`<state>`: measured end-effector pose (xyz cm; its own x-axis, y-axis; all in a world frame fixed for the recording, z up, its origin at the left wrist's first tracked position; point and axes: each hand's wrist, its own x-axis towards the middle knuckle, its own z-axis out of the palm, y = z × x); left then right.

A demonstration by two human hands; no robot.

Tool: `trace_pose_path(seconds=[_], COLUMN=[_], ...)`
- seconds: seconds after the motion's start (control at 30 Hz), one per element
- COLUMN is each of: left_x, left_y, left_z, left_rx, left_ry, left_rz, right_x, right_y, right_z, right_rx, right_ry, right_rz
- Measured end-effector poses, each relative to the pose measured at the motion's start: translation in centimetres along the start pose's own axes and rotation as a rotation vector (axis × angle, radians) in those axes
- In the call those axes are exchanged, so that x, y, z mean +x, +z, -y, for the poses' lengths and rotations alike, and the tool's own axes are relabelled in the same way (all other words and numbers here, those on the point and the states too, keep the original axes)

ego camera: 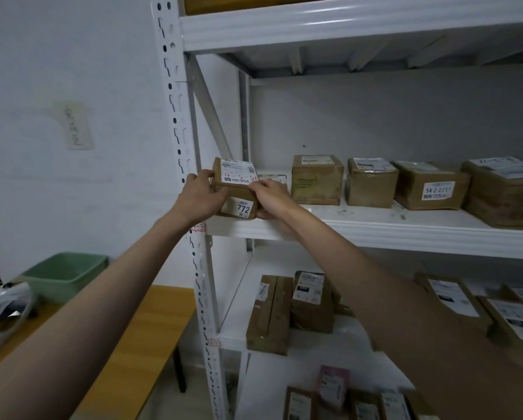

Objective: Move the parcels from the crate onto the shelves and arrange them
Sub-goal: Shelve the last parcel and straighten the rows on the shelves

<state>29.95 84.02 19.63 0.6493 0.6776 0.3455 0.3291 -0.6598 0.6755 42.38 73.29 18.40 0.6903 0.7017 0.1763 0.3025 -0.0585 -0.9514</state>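
A small brown cardboard parcel (235, 189) with a white label on top and a "772" sticker on its front sits at the left front corner of the middle shelf (375, 230). My left hand (198, 194) grips its left side. My right hand (271, 198) grips its right side, fingers over the top edge and thumb low by the base. Whether the parcel rests fully on the shelf or is slightly lifted is unclear. The crate is not in view.
Several brown parcels (317, 180) stand in a row further right on the same shelf. More parcels (271, 313) lie on the lower shelves. The white upright post (178, 122) is just left of my hands. A green tub (66, 275) sits on a wooden table (145, 338) at left.
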Motion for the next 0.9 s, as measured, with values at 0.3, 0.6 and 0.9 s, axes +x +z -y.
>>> trace_pose_path(seconds=[0.3,0.6,0.9], left_x=[0.9,0.5,-0.4], left_y=[1.7,2.0,4.6], left_z=[-0.4,1.5,0.4], left_rx=[-0.040,0.032,0.442], left_ry=[0.004,0.058,0.382], left_rz=[0.067,-0.031,-0.036], right_x=[0.2,0.7,3.4], right_y=[-0.7,-4.8,-4.4], right_z=[-1.2,-2.1,-2.9], right_rx=[-0.171,-0.417,-1.009], right_ry=[-0.077,-0.102,-0.278], right_rz=[-0.011,-0.057,-0.094])
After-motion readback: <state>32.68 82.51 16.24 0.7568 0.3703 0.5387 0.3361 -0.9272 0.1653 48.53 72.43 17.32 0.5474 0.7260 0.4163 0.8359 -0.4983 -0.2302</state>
